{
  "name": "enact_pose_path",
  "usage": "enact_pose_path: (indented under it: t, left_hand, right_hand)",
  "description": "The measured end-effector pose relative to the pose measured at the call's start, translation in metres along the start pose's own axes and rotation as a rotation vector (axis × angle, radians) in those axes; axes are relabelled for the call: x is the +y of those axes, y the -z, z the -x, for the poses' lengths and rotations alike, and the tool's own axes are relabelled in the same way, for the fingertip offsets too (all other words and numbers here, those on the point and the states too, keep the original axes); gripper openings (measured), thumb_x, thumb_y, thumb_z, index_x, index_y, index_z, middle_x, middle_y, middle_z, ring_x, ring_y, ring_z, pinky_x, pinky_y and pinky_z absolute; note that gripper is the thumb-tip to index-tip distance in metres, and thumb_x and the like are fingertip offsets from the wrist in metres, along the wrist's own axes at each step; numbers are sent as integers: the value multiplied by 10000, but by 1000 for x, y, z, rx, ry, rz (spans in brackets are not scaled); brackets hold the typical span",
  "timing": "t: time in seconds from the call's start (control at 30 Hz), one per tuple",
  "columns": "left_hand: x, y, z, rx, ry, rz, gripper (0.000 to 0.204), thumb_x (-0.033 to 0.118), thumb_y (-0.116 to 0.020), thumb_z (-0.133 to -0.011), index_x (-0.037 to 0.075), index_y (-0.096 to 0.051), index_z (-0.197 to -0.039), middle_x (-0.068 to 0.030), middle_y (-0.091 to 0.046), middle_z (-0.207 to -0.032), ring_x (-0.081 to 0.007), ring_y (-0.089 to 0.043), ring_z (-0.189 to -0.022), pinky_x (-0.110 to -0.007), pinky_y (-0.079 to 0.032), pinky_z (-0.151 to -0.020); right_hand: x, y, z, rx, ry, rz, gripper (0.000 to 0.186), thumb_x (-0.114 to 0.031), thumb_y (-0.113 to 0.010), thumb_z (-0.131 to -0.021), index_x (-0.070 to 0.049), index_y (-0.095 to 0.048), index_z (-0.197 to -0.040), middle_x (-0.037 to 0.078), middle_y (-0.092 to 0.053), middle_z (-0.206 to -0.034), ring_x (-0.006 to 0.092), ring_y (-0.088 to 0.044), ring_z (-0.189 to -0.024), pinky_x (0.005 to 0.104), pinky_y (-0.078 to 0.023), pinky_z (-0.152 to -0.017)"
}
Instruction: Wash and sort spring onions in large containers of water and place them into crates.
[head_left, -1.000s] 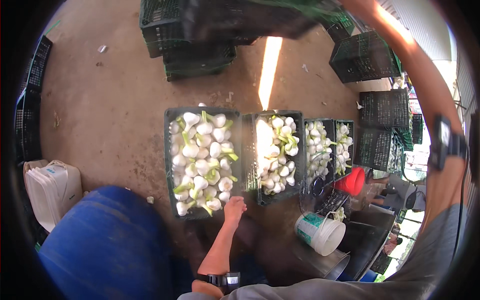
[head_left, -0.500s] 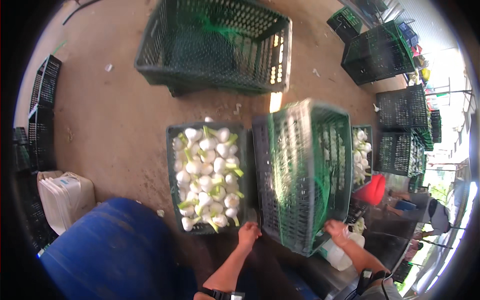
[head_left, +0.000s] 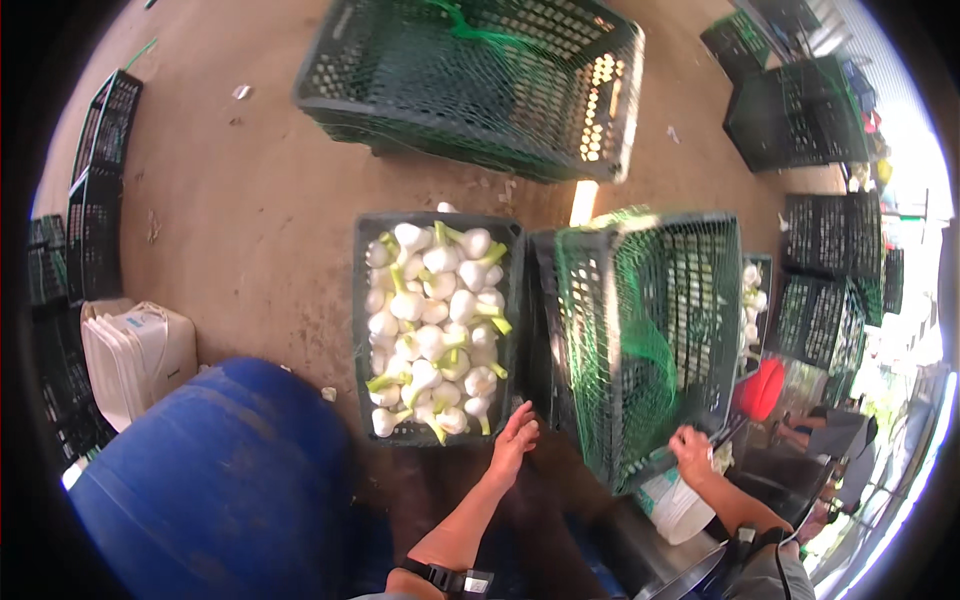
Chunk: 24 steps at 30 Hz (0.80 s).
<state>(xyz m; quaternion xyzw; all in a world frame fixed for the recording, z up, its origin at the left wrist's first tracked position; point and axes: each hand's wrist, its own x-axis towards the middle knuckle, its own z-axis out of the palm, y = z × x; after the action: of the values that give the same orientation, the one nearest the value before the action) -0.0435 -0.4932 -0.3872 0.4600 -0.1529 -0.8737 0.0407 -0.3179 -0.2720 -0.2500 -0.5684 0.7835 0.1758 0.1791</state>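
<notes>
Tilting on its side, an empty dark green plastic lattice crate [head_left: 650,330] stands just right of a matching crate filled with white fennel bulbs [head_left: 432,325] on the brown dirt floor [head_left: 240,220]. The right hand [head_left: 692,455] grips the tilted crate's lower rim. The left hand [head_left: 515,440], fingers loosely spread, touches the full crate's near edge. A blue plastic drum [head_left: 215,480] sits lower left.

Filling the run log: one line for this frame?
left hand: open, at near rim of full vegetable crate | right hand: gripping empty green crate, tilted | blue barrel at left
</notes>
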Motion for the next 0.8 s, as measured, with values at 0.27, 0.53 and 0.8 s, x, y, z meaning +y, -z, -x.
enact_pose_path:
  t: [0.27, 0.53, 0.8]
  left_hand:
    - [-5, 3, -3, -113, 26, 115, 550, 355, -537, -881, 171, -360, -1368, 25, -411, -1349, -87, -459, -1117, -255, -364, -873]
    - [7, 14, -6, 39, -1, 169, 279, 261, -589, -862, 101, -573, -1090, -33, -640, -903, -79, -580, -742, -211, -442, -636]
    - [1, 32, -5, 124, -27, 212, 172, 107, -537, -855, 83, -592, -1017, 2, -599, -782, -52, -520, -681, -194, -409, -606]
  right_hand:
    - [-87, 248, -155, -98, -302, -1048, 420, -126, -634, -805, 16, -466, -1162, 126, -583, -1097, 231, -612, -937, 336, -466, -835]
    - [-157, 235, -462, 397, 636, -150, 636, -335, -696, -692, -122, -419, -1223, 168, -541, -1143, 368, -530, -1003, 407, -457, -830]
    - [-199, 346, -462, 441, 558, -373, 204, -199, -594, -779, -72, -577, -937, 154, -580, -760, 309, -591, -748, 358, -446, -666]
